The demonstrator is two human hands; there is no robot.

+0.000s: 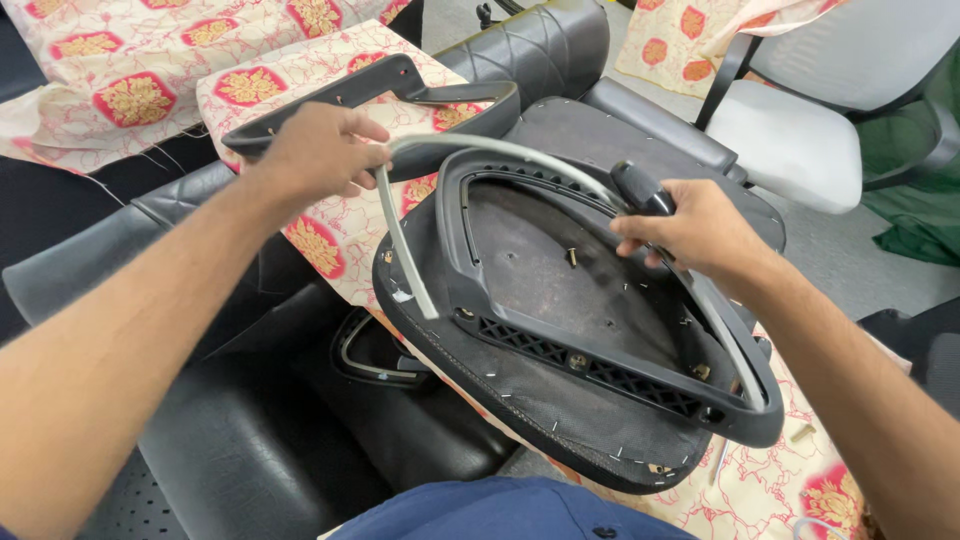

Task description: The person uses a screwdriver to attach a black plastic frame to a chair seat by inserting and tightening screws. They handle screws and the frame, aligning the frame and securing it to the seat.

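Observation:
An upturned chair seat (pixel 545 300) lies in front of me, its dark underside fabric stapled at the rim. A black plastic frame (pixel 600 375) rests on it. A grey curved strip (pixel 405 250) arcs over the frame's top and down both sides. My left hand (pixel 325 150) grips the strip at its upper left bend. My right hand (pixel 690 230) is closed around a black-handled tool (pixel 640 188) at the frame's upper right, over the strip.
A second black frame (pixel 370 92) lies behind on cream fabric with red floral patches (pixel 330 240). Black padded chair parts (pixel 270 440) sit at the left and below. A white office chair (pixel 800 140) stands at the back right, green cloth (pixel 915 190) beside it.

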